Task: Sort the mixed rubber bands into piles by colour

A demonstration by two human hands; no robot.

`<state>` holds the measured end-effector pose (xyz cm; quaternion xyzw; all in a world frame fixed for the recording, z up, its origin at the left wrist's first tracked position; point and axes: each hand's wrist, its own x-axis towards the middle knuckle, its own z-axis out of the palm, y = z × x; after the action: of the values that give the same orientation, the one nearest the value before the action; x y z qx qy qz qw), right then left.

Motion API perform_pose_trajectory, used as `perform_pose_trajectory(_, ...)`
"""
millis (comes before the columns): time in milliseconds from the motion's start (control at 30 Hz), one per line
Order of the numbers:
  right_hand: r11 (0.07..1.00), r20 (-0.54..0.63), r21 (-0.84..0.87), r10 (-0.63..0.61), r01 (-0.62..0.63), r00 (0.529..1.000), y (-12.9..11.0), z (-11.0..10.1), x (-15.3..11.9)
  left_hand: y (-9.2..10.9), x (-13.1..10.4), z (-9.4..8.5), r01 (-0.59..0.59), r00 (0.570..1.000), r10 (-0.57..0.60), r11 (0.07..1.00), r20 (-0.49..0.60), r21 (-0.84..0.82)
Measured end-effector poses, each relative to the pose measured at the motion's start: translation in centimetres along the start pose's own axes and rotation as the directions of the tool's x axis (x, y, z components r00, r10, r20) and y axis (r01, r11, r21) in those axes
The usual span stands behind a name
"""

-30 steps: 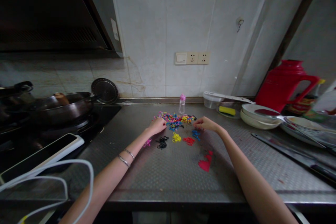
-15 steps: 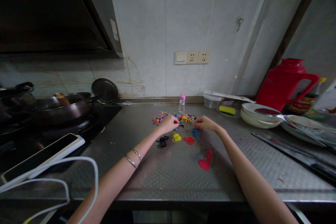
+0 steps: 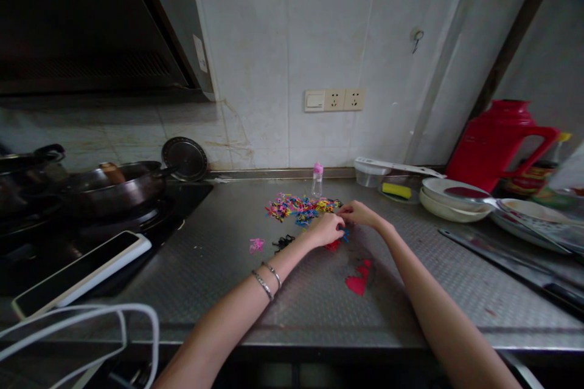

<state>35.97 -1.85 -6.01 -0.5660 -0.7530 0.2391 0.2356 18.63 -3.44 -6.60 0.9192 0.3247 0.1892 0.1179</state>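
On the metal counter lies a pile of small multicoloured bands point(image 3: 292, 206). My left hand point(image 3: 326, 230) is over the small sorted heaps, its fingers pinched together; whatever they hold is too small to name. Close beside it, my right hand point(image 3: 358, 214) also has its fingers closed, near the blue bands point(image 3: 345, 234). Red bands point(image 3: 333, 245) show under my left hand. Black bands point(image 3: 283, 242) and a small pink heap point(image 3: 257, 245) lie to the left. The yellow heap is mostly hidden behind my left hand.
Behind the pile stands a small clear bottle point(image 3: 317, 180) with a pink cap. A torn red piece point(image 3: 358, 278) lies nearer the front. Bowls point(image 3: 451, 209), a knife and a red thermos point(image 3: 495, 146) are right; a pan point(image 3: 123, 188) and white cables are left.
My left hand has moved right and nearer, beside my right hand, covering the yellow and red heaps. The small pink heap at the left now shows. My right hand has moved little.
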Motion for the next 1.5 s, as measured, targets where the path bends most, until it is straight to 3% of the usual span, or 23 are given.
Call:
perform_pose_trajectory(167,0.999,-0.033,-0.032,-0.001,0.0,0.999,0.0,0.2,0.2,-1.8,-0.2,-1.4,0.025,0.997,-0.029,0.997,-0.067,-0.072)
perform_pose_trajectory(367,0.991,-0.109,-0.107,-0.091,0.079,0.99,0.3,1.0,1.0,-6.9,-1.4,-4.1,0.127,0.964,-0.171,0.969,-0.205,-0.211)
perform_pose_trajectory(533,0.981,-0.147,-0.119,-0.167,0.15,0.975,-0.7,2.5,1.5,-11.4,-3.3,-6.6,0.226,0.896,-0.345,0.896,-0.28,-0.382)
perform_pose_trajectory(700,0.968,-0.133,-0.234,-0.125,0.091,0.983,-2.6,3.9,1.3,-14.3,-5.4,-8.4,0.305,0.831,-0.474,0.827,-0.292,-0.472)
perform_pose_trajectory(900,0.945,-0.17,-0.328,-0.048,-0.011,0.984,-3.5,4.4,0.9,-14.6,-6.5,-8.6,0.32,0.795,-0.528,0.784,-0.3,-0.532)
perform_pose_trajectory(1500,0.94,-0.195,-0.336,-0.005,-0.062,0.981,-3.3,5.1,1.3,-14.1,-7.7,-8.2,0.331,0.812,-0.534,0.753,-0.236,-0.569)
